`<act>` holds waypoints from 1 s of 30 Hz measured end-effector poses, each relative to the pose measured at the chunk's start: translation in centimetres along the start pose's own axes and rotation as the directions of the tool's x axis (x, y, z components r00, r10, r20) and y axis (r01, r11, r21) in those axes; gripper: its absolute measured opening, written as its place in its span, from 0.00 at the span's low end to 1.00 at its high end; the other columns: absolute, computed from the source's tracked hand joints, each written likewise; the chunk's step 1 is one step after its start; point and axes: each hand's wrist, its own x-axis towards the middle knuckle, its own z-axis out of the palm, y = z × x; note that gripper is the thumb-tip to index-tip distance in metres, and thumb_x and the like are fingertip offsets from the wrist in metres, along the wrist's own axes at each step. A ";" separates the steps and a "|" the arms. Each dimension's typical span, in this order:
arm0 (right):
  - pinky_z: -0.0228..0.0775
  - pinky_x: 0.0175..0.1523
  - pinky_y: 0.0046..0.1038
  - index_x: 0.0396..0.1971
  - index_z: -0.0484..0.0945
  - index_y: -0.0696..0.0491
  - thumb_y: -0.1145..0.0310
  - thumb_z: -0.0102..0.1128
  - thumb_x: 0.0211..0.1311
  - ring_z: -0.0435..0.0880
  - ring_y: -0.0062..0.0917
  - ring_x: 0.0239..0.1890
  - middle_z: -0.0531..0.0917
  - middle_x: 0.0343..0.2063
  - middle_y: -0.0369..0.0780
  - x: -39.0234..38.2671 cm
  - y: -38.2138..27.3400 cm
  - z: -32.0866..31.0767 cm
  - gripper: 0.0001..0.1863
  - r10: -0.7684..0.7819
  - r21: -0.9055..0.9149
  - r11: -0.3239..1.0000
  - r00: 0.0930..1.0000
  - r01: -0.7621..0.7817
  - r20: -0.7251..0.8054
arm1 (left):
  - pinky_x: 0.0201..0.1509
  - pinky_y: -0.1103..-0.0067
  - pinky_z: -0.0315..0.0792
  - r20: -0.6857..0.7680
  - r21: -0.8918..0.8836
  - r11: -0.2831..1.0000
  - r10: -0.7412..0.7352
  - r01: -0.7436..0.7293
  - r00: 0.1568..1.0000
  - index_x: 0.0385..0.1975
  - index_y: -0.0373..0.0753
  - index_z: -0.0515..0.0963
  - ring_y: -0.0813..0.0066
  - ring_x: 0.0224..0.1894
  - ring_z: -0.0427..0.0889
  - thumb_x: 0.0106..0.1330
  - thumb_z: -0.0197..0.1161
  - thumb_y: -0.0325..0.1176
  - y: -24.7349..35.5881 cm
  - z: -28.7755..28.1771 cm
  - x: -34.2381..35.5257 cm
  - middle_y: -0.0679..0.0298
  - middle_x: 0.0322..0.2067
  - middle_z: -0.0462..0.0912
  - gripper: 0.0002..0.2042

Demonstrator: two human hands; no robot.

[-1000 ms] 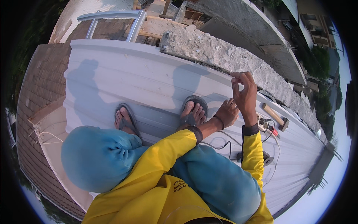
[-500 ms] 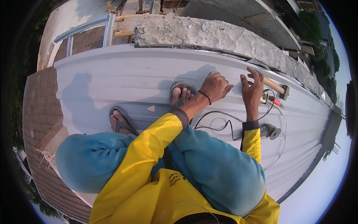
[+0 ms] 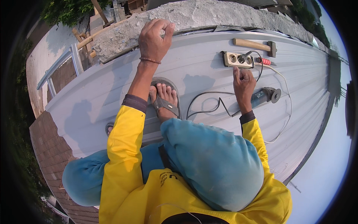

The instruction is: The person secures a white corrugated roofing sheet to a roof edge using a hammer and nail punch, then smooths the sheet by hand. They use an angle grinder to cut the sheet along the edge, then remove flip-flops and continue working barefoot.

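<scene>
Over the edge of a rough concrete beam (image 3: 197, 15) I hold up my left hand (image 3: 154, 39), its fingers curled in toward the thumb; whatever it may hold is too hidden to make out. Just below a white power strip (image 3: 232, 58) is my right hand (image 3: 244, 86), fingers curled and thumb pointing up. I cannot tell whether anything thin is in it. A black plug sits in the strip. Beside my right wrist, an angle grinder (image 3: 262, 97) lies on the grey corrugated metal sheet (image 3: 203, 80). Its dark cable (image 3: 203, 93) loops left.
A hammer (image 3: 251, 44) with a wooden handle lies beyond the strip, near a red-handled tool (image 3: 263, 61). A white cable (image 3: 287, 89) curves down the right. My sandalled foot (image 3: 166, 97) rests on the sheet. Brown roof tiles (image 3: 48, 143) and a metal frame (image 3: 76, 61) border the left.
My left hand has moved up and left, from over the sheet to the concrete beam. My right hand has dropped below the power strip, its fingers now curled. The view has shifted.
</scene>
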 end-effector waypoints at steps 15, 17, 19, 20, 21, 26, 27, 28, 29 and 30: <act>0.77 0.36 0.36 0.49 0.76 0.54 0.71 0.66 0.64 0.85 0.36 0.31 0.82 0.36 0.42 -9.8 -6.6 6.7 0.15 -0.393 0.538 0.840 0.770 0.077 0.503 | 0.47 0.67 0.78 0.681 -0.038 0.827 0.433 -0.561 0.591 0.42 0.40 0.80 0.59 0.42 0.84 0.70 0.65 0.40 -2.1 -7.5 6.5 0.60 0.37 0.84 0.11; 0.76 0.36 0.33 0.51 0.76 0.55 0.73 0.65 0.65 0.84 0.31 0.28 0.81 0.35 0.42 -9.3 -7.6 7.2 0.16 -0.408 0.567 0.821 0.769 0.073 0.492 | 0.47 0.67 0.78 0.731 -0.016 0.819 0.401 -0.573 0.552 0.43 0.40 0.79 0.59 0.42 0.84 0.70 0.65 0.40 -3.5 -10.6 5.3 0.60 0.37 0.84 0.11; 0.76 0.35 0.31 0.54 0.76 0.56 0.74 0.65 0.65 0.83 0.29 0.27 0.81 0.34 0.43 -8.0 -8.4 7.6 0.18 -0.450 0.595 0.795 0.769 0.113 0.455 | 0.47 0.67 0.78 0.773 0.040 0.835 0.322 -0.549 0.547 0.43 0.40 0.79 0.59 0.42 0.84 0.70 0.64 0.39 -5.2 -14.5 3.3 0.60 0.37 0.84 0.11; 0.76 0.36 0.32 0.54 0.75 0.55 0.73 0.65 0.65 0.84 0.30 0.28 0.82 0.35 0.43 -7.2 -8.7 7.6 0.18 -0.456 0.590 0.799 0.753 0.113 0.474 | 0.47 0.67 0.78 0.791 0.090 0.848 0.258 -0.522 0.555 0.43 0.40 0.79 0.59 0.42 0.84 0.70 0.64 0.39 -6.1 -16.7 2.1 0.60 0.37 0.84 0.11; 0.76 0.36 0.33 0.54 0.75 0.55 0.72 0.65 0.65 0.84 0.32 0.29 0.82 0.35 0.43 -6.5 -8.9 7.7 0.19 -0.462 0.584 0.804 0.738 0.114 0.492 | 0.47 0.67 0.78 0.805 0.146 0.862 0.182 -0.486 0.564 0.43 0.40 0.79 0.59 0.42 0.84 0.71 0.64 0.39 -7.0 -19.2 0.7 0.60 0.37 0.84 0.11; 0.76 0.37 0.33 0.54 0.76 0.55 0.72 0.63 0.67 0.84 0.32 0.29 0.82 0.35 0.43 -2.8 -11.1 7.7 0.16 -0.581 0.589 0.770 0.648 0.244 0.492 | 0.49 0.66 0.78 0.649 0.653 0.754 -0.510 -0.070 0.564 0.47 0.40 0.76 0.57 0.45 0.85 0.72 0.61 0.36 -8.9 -33.8 -11.5 0.57 0.40 0.84 0.10; 0.76 0.36 0.33 0.53 0.77 0.54 0.72 0.63 0.67 0.85 0.31 0.29 0.82 0.35 0.43 -1.8 -12.1 7.9 0.15 -0.616 0.599 0.751 0.625 0.280 0.480 | 0.49 0.66 0.78 0.520 0.722 0.679 -0.658 0.131 0.544 0.49 0.40 0.75 0.56 0.46 0.85 0.72 0.61 0.35 -8.2 -36.3 -15.4 0.57 0.40 0.85 0.10; 0.76 0.37 0.33 0.53 0.77 0.54 0.72 0.63 0.67 0.85 0.31 0.30 0.82 0.35 0.42 -1.0 -13.2 8.3 0.15 -0.674 0.641 0.700 0.590 0.316 0.445 | 0.50 0.65 0.78 0.398 0.712 0.627 -0.730 0.314 0.555 0.50 0.40 0.74 0.55 0.47 0.85 0.71 0.60 0.33 -7.2 -38.2 -19.8 0.56 0.41 0.85 0.11; 0.76 0.37 0.33 0.53 0.77 0.54 0.72 0.63 0.67 0.85 0.31 0.30 0.83 0.35 0.42 -0.1 -14.5 8.7 0.16 -0.708 0.660 0.671 0.558 0.339 0.433 | 0.48 0.67 0.79 0.251 0.735 0.462 -0.865 0.496 0.435 0.51 0.39 0.74 0.57 0.44 0.86 0.70 0.60 0.31 -5.6 -39.6 -24.7 0.56 0.40 0.85 0.12; 0.76 0.37 0.33 0.53 0.77 0.54 0.72 0.63 0.67 0.85 0.31 0.31 0.83 0.35 0.42 0.8 -15.9 9.2 0.16 -0.734 0.673 0.647 0.529 0.357 0.425 | 0.47 0.68 0.80 0.117 0.695 0.317 -0.935 0.645 0.334 0.52 0.39 0.74 0.60 0.41 0.87 0.69 0.60 0.29 -3.6 -40.3 -29.8 0.56 0.40 0.86 0.13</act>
